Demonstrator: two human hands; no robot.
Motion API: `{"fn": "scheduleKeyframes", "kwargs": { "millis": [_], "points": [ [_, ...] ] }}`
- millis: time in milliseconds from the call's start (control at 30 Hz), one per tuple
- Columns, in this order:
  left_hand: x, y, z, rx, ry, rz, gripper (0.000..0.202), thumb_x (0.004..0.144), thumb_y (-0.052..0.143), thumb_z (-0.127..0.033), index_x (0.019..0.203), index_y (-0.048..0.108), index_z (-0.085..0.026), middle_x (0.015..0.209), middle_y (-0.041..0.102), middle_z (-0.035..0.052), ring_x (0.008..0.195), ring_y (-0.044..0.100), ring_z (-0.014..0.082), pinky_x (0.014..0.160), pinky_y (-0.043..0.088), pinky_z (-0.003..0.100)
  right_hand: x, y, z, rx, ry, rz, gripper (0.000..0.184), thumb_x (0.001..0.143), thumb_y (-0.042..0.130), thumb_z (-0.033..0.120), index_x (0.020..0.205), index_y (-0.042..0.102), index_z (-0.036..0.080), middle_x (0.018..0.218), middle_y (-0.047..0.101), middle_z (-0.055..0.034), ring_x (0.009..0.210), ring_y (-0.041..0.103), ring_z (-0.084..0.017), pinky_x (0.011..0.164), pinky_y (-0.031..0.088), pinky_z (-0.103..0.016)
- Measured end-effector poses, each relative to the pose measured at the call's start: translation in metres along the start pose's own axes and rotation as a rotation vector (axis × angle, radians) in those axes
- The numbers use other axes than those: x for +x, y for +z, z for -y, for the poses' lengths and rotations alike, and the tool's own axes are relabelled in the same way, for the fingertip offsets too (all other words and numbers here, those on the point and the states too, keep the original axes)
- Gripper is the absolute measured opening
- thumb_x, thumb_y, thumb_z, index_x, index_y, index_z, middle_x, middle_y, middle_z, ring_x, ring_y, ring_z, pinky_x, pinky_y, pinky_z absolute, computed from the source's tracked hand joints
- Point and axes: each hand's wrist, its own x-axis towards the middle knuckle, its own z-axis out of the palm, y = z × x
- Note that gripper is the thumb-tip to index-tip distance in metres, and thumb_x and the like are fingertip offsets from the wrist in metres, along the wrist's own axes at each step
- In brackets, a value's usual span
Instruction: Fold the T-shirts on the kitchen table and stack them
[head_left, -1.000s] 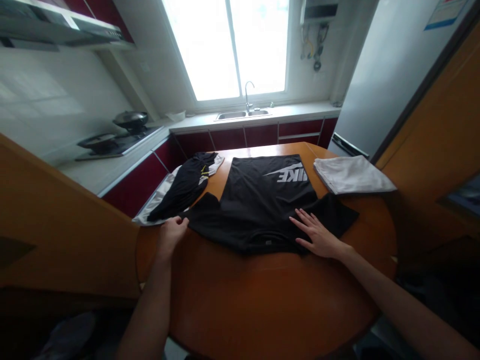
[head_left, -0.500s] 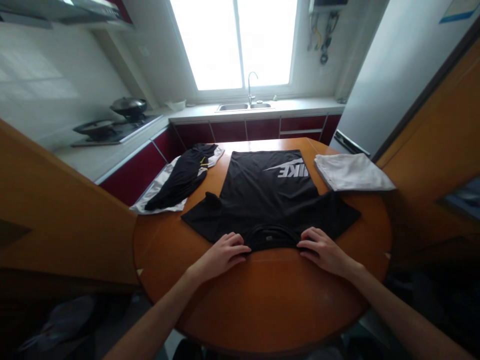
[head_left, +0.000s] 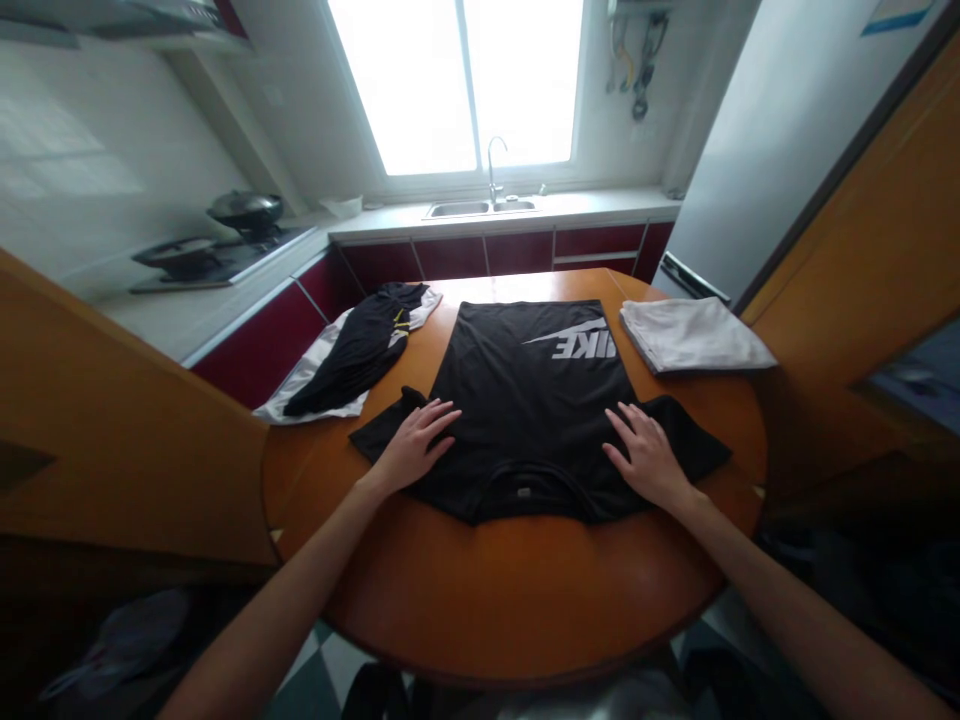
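A black T-shirt (head_left: 525,400) with a pale logo print lies spread on the round wooden table (head_left: 517,600), its collar toward me and its hem toward the window. My left hand (head_left: 417,440) rests on the shirt near the sleeve on the left, fingers stretched out and apart. On the other side, my right hand (head_left: 646,455) lies over the shirt by the right sleeve, its fingers also spread. Neither hand grips the cloth. The left sleeve has a small raised fold at its upper edge.
Dark clothing (head_left: 356,350) lies over white cloth at the table's left edge. A folded white cloth (head_left: 697,335) sits at the right. Beyond are a counter with a sink (head_left: 480,208) and a stove with a lidded pan (head_left: 246,212). A fridge (head_left: 739,150) stands right.
Both hands have let go of the shirt's collar and shoulder edge and moved outward and forward onto its sleeve areas. The collar edge now lies slightly closer to me.
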Motion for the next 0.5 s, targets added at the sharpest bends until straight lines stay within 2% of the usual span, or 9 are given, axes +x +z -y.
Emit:
{"fn": "scheduleKeyframes", "kwargs": {
  "millis": [67, 133, 233, 300, 367, 500],
  "points": [
    [-0.004, 0.011, 0.012, 0.110, -0.088, 0.056, 0.056, 0.101, 0.049, -0.051, 0.153, 0.046, -0.032, 0.163, 0.037, 0.0098, 0.152, 0.028, 0.0353, 0.120, 0.023, 0.065, -0.009, 0.008, -0.012, -0.103, 0.063, 0.049, 0.062, 0.100, 0.044, 0.050, 0.153, 0.046, 0.018, 0.161, 0.038, -0.0179, 0.150, 0.031, -0.037, 0.119, 0.027, -0.062],
    [-0.016, 0.020, 0.014, 0.175, -0.146, 0.119, 0.059, 0.102, 0.045, -0.053, 0.158, 0.038, -0.033, 0.167, 0.028, 0.0096, 0.155, 0.021, 0.0362, 0.118, 0.019, 0.069, -0.022, 0.011, -0.019, -0.141, 0.085, 0.082, 0.067, 0.100, 0.042, 0.055, 0.155, 0.042, 0.017, 0.163, 0.035, -0.0194, 0.151, 0.028, -0.037, 0.119, 0.026, -0.063],
    [-0.037, 0.027, 0.003, 0.225, -0.175, 0.136, 0.058, 0.103, 0.045, -0.052, 0.158, 0.036, -0.036, 0.168, 0.025, 0.0107, 0.155, 0.018, 0.0389, 0.116, 0.021, 0.072, -0.034, 0.007, -0.023, -0.141, 0.076, 0.089, 0.066, 0.099, 0.044, 0.057, 0.153, 0.045, 0.019, 0.161, 0.037, -0.0187, 0.151, 0.031, -0.037, 0.118, 0.029, -0.063],
    [-0.041, 0.028, -0.007, 0.248, -0.178, 0.093, 0.059, 0.101, 0.049, -0.052, 0.157, 0.038, -0.036, 0.167, 0.028, 0.0124, 0.154, 0.017, 0.0420, 0.114, 0.021, 0.074, -0.027, 0.003, -0.020, -0.126, 0.081, 0.069, 0.061, 0.100, 0.042, 0.055, 0.149, 0.051, 0.019, 0.160, 0.041, -0.0179, 0.150, 0.033, -0.036, 0.117, 0.031, -0.061],
    [-0.029, 0.027, -0.015, 0.253, -0.160, 0.024, 0.060, 0.100, 0.051, -0.052, 0.156, 0.041, -0.033, 0.165, 0.031, 0.0137, 0.154, 0.017, 0.0424, 0.115, 0.022, 0.072, -0.006, 0.001, -0.016, -0.104, 0.090, 0.046, 0.056, 0.102, 0.039, 0.049, 0.146, 0.054, 0.018, 0.159, 0.043, -0.0174, 0.150, 0.033, -0.034, 0.118, 0.032, -0.059],
    [0.030, 0.030, -0.015, 0.176, -0.125, -0.077, 0.058, 0.103, 0.043, -0.051, 0.155, 0.043, -0.025, 0.164, 0.034, 0.0138, 0.153, 0.026, 0.0343, 0.120, 0.028, 0.059, 0.058, 0.012, -0.012, -0.061, 0.104, 0.061, 0.056, 0.102, 0.037, 0.040, 0.149, 0.049, 0.013, 0.162, 0.037, -0.0185, 0.152, 0.030, -0.032, 0.121, 0.029, -0.052]
  ]
}}
